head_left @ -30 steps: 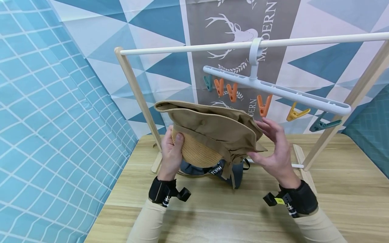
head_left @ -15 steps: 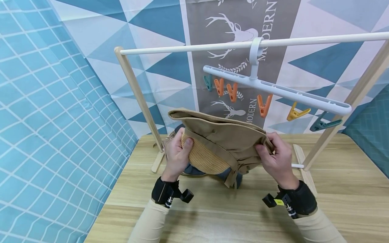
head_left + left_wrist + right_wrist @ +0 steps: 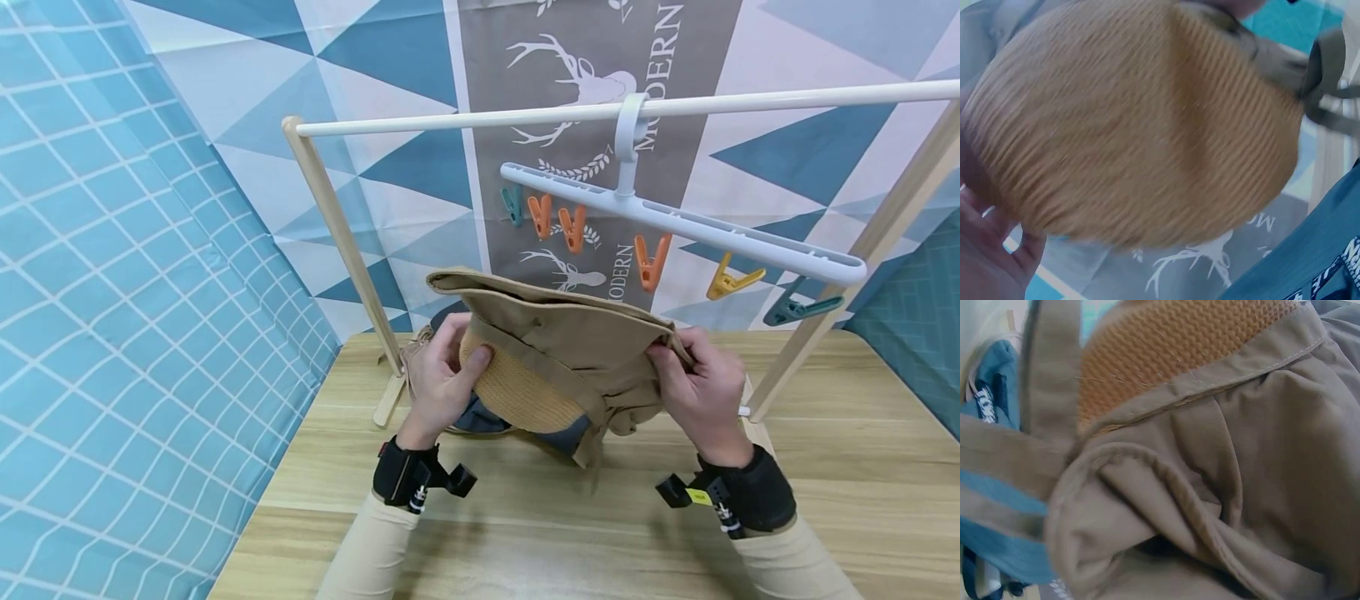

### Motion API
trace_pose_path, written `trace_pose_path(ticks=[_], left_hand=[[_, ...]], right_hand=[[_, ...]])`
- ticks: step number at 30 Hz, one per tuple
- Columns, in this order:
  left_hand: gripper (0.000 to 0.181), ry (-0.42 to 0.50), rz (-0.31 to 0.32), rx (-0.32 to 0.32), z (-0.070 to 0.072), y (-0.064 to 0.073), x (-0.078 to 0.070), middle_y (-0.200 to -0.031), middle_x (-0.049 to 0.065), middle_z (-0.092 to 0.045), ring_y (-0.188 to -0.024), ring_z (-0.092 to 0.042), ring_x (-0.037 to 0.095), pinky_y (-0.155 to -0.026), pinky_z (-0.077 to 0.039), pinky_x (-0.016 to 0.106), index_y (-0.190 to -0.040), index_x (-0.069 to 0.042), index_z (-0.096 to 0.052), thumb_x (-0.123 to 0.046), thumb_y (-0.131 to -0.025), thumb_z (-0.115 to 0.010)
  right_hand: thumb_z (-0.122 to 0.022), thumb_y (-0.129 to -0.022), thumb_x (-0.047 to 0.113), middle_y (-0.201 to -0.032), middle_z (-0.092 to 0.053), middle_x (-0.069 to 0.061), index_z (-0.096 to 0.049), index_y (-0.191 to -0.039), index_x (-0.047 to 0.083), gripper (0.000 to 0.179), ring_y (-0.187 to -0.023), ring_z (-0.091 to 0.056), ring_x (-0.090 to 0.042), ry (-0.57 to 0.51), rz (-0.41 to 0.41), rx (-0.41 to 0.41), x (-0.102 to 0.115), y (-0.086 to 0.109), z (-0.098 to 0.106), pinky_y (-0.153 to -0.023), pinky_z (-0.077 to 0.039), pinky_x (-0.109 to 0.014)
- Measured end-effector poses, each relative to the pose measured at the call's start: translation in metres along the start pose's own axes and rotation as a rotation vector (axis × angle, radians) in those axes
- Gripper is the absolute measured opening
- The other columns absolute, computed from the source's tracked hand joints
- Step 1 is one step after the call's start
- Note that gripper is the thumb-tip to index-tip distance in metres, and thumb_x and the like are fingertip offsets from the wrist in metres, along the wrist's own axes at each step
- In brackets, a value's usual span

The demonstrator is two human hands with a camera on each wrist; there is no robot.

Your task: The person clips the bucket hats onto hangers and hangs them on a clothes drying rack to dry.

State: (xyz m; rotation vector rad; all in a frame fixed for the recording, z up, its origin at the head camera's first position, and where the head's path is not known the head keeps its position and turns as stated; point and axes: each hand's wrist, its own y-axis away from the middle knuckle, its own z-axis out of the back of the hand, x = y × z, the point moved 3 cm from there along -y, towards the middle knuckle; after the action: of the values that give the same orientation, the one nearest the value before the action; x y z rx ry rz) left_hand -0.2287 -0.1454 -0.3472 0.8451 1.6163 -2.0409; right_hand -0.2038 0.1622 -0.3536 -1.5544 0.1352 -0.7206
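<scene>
Both hands hold a sun hat [image 3: 577, 342] above the table, its tan cloth brim folded flat and facing the rack. My left hand [image 3: 438, 383] grips the left side of the woven straw crown [image 3: 1135, 137], thumb in front and fingers behind. At the other end, my right hand [image 3: 705, 392] pinches the right edge of the brim. Tan ribbon ends [image 3: 592, 446] dangle below the crown. Close up in the right wrist view, the brim [image 3: 1285, 444] is gathered in folds beside a cloth band. My right fingers are hidden behind the cloth.
Behind and under the hat lies dark blue cloth headwear [image 3: 480, 417] with white lettering. A white rail [image 3: 450, 119] on wooden posts spans the table [image 3: 540, 542]. From it hangs a pale blue hanger [image 3: 690, 221] with several clothespins [image 3: 651, 262] in orange, yellow and teal.
My right hand has gone from spread fingers at the brim's edge to pinching it. The hat and both hands have shifted a little right, and the brim looks pulled straighter.
</scene>
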Motion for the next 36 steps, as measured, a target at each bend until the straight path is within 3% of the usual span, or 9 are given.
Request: trace_pose_path(ticks=[4,6,11,15,19,25,28,32,36], left_hand=[[0.042,0.047,-0.033,-0.035,0.010,-0.001,-0.001,-0.141,-0.023,-0.070,-0.127,-0.066,-0.002,-0.107,-0.051,0.021,-0.155,-0.026,-0.056,-0.031,-0.115,-0.069],[0.047,0.063,-0.041,-0.061,0.016,-0.001,-0.003,-0.145,-0.023,-0.069,-0.129,-0.065,-0.002,-0.108,-0.050,0.021,-0.157,-0.034,-0.053,-0.033,-0.113,-0.070],[0.073,0.094,-0.022,-0.078,0.026,-0.003,-0.007,-0.150,-0.015,-0.071,-0.135,-0.068,0.001,-0.108,-0.053,0.022,-0.165,-0.021,-0.050,-0.055,-0.106,-0.077],[0.079,0.145,0.013,-0.037,0.024,-0.003,-0.006,-0.142,-0.013,-0.074,-0.125,-0.073,0.002,-0.104,-0.055,0.021,-0.165,-0.019,-0.052,-0.058,-0.102,-0.080],[0.067,0.200,0.047,0.043,0.013,-0.003,-0.004,-0.137,-0.016,-0.074,-0.119,-0.073,0.000,-0.097,-0.056,0.018,-0.160,-0.025,-0.059,-0.051,-0.103,-0.082],[0.039,0.030,0.095,0.072,-0.009,-0.002,-0.003,-0.124,-0.023,-0.071,-0.107,-0.069,-0.004,-0.092,-0.053,0.018,-0.135,0.011,-0.064,-0.016,-0.110,-0.074],[0.019,-0.017,0.124,0.043,-0.015,0.000,-0.003,-0.116,-0.023,-0.065,-0.107,-0.068,-0.001,-0.096,-0.053,0.021,-0.121,0.013,-0.064,-0.001,-0.109,-0.069],[0.010,-0.038,0.097,0.010,-0.015,0.001,-0.004,-0.111,-0.020,-0.062,-0.102,-0.064,-0.002,-0.091,-0.050,0.020,-0.113,0.009,-0.063,0.002,-0.109,-0.067],[0.013,-0.082,-0.008,-0.010,-0.009,0.000,-0.005,-0.107,-0.004,-0.069,-0.101,-0.067,-0.002,-0.089,-0.053,0.020,-0.111,0.007,-0.066,-0.006,-0.111,-0.069]], right_hand=[[-0.064,-0.107,0.061,-0.057,-0.036,-0.003,-0.066,-0.084,-0.007,0.072,-0.051,-0.027,-0.001,-0.014,0.006,0.053,-0.005,-0.003,0.007,-0.055,-0.021,-0.021],[-0.064,-0.108,0.060,-0.058,-0.036,-0.002,-0.066,-0.084,-0.005,0.070,-0.051,-0.028,-0.002,-0.018,0.016,0.089,-0.006,-0.005,0.009,-0.055,-0.023,-0.021],[-0.064,-0.109,0.058,-0.060,-0.047,-0.001,-0.071,-0.087,-0.003,0.065,-0.052,-0.036,0.001,-0.021,0.048,0.157,-0.007,-0.006,0.010,-0.055,-0.028,-0.020],[-0.064,-0.109,0.057,-0.059,-0.050,0.000,-0.075,-0.090,-0.001,0.062,-0.052,-0.037,0.002,-0.013,0.055,0.186,-0.005,-0.005,0.009,-0.055,-0.029,-0.019],[-0.064,-0.109,0.058,-0.057,-0.046,0.003,-0.075,-0.091,0.002,0.059,-0.049,-0.036,0.000,-0.001,0.055,0.202,-0.002,-0.003,0.006,-0.054,-0.028,-0.019],[-0.062,-0.109,0.059,-0.057,-0.044,0.004,-0.072,-0.089,0.005,0.059,-0.047,-0.035,0.000,-0.006,0.068,0.215,0.002,0.000,0.001,-0.051,-0.027,-0.019],[-0.061,-0.110,0.060,-0.056,-0.043,0.004,-0.071,-0.088,0.005,0.059,-0.046,-0.035,0.000,-0.004,0.068,0.209,0.002,0.001,0.000,-0.049,-0.027,-0.020],[-0.063,-0.109,0.059,-0.056,-0.043,0.005,-0.073,-0.089,0.005,0.059,-0.046,-0.033,0.000,-0.019,0.074,0.210,0.002,0.001,-0.002,-0.050,-0.026,-0.020],[-0.066,-0.109,0.058,-0.061,-0.046,0.005,-0.076,-0.095,0.003,0.058,-0.051,-0.033,0.001,-0.068,0.105,0.235,0.000,0.000,-0.005,-0.052,-0.026,-0.019]])
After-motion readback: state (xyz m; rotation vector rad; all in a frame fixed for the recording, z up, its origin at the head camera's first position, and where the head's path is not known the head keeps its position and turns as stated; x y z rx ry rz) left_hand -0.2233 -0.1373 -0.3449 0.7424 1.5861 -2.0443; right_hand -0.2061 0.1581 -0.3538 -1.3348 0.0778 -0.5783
